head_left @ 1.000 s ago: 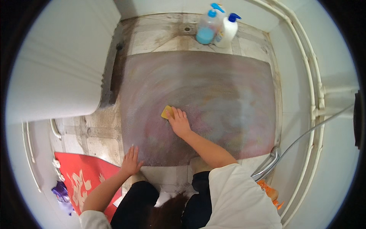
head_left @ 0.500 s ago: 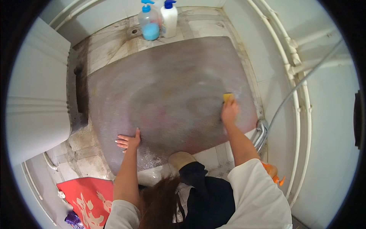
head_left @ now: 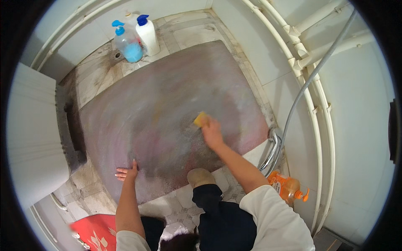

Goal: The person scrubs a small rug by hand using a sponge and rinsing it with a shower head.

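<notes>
A large greyish-purple mat lies on the tiled floor, wet and smeared with pale streaks. My right hand presses a yellow sponge against it, a little right of its middle. Fingers wrap the sponge's near side, so only part of it shows. Toward the mat's near left, my left hand rests on the surface with fingers spread and nothing in them. My foot in a tan slipper is at the mat's near edge.
Two pump bottles, one with blue liquid and one white, stand beyond the mat. A chrome shower head with a grey hose lies at its right, near an orange pump bottle. Pipes run along the right wall.
My right hand has swept the sponge leftward across the mat from near its right edge. My left hand stays on the mat. The view has turned, showing more of the orange bottle.
</notes>
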A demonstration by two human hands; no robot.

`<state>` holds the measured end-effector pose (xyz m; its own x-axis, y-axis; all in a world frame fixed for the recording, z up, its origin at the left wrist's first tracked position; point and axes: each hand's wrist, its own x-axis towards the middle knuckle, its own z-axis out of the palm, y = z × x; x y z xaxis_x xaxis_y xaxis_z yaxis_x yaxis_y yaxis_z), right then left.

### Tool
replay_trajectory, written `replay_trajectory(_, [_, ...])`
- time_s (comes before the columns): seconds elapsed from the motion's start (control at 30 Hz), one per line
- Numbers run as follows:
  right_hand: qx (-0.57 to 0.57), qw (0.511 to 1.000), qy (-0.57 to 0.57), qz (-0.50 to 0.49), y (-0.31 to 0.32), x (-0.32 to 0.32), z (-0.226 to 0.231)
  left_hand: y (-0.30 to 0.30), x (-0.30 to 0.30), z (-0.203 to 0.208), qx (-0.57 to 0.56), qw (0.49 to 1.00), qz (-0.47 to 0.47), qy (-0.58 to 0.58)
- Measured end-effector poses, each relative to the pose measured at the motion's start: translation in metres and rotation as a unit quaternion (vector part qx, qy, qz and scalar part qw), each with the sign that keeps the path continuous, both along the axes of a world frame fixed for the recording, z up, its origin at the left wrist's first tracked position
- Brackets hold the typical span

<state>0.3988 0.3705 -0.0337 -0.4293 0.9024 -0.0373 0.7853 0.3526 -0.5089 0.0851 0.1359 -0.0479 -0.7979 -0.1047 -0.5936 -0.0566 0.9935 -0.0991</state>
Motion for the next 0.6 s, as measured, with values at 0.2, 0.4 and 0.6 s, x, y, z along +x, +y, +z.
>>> replay_trajectory(0.2, [0.051,0.949,-0.065,-0.303,0.092,0.129,0.022,-0.002,0.002,0.0,-0.019,1.0,-0.011,0.018])
replay_trajectory(0.4, [0.134,0.925,-0.149,-0.324,0.085,0.15,-0.004,-0.001,-0.002,-0.008,-0.04,0.999,-0.02,-0.01])
replay_trajectory(0.6, [-0.114,0.979,0.124,-0.112,-0.006,-0.01,0.022,-0.014,-0.011,-0.014,-0.028,0.999,-0.018,0.027])
